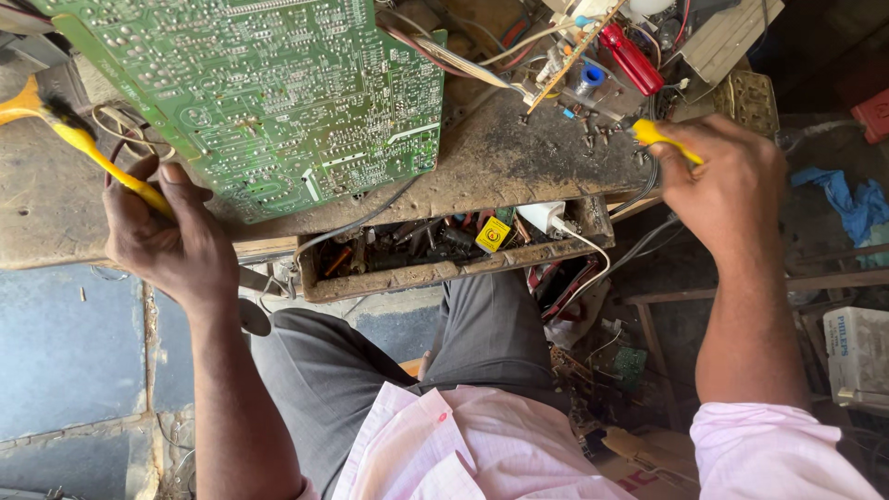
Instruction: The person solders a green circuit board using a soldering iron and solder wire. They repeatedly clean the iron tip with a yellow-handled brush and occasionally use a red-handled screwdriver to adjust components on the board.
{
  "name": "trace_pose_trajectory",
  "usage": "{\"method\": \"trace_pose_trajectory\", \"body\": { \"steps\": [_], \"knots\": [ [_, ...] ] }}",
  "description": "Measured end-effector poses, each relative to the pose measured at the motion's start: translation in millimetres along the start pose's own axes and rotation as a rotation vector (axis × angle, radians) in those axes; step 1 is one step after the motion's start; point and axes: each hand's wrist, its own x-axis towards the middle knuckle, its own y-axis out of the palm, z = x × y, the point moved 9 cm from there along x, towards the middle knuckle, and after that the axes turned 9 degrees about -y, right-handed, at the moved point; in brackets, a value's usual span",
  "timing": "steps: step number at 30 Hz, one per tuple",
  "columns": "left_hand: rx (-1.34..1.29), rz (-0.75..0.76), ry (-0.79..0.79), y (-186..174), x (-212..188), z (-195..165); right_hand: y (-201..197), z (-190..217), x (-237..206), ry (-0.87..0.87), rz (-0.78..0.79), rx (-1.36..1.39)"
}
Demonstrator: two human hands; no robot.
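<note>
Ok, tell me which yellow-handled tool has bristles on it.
The brush in the left hand, by the green circuit board: dark bristles at its head. The right hand grips a plain yellow handle, tip hidden.

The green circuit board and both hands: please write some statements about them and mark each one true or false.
1. The left hand holds a brush with a yellow handle. True.
2. The green circuit board lies in the open drawer. False: it rests on the worn workbench, above the drawer.
3. The right hand holds a yellow-handled tool. True.
4. The right hand touches the circuit board. False: it is apart from it, at the right end of the bench.
5. The red-handled screwdriver is in the left hand's grip. False: it lies among the parts at the top, held by no hand.
</note>
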Motion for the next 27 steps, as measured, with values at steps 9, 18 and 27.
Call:
{"method": "trace_pose_trajectory", "body": {
  "steps": [9,18,27],
  "knots": [
    [-0.021,0.198,-0.067,3.6,-1.5,-12.4,5.8,-1.3,1.7,0.012,0.010,-0.010],
    [0.008,0.208,-0.116,-0.7,-2.8,-4.7,5.9,-5.2,-2.0,0.020,0.008,0.032],
    [0.008,0.201,-0.130,-1.4,-3.6,-5.7,-5.6,-3.4,-7.0,0.082,-0.063,0.136]
  ]
}}
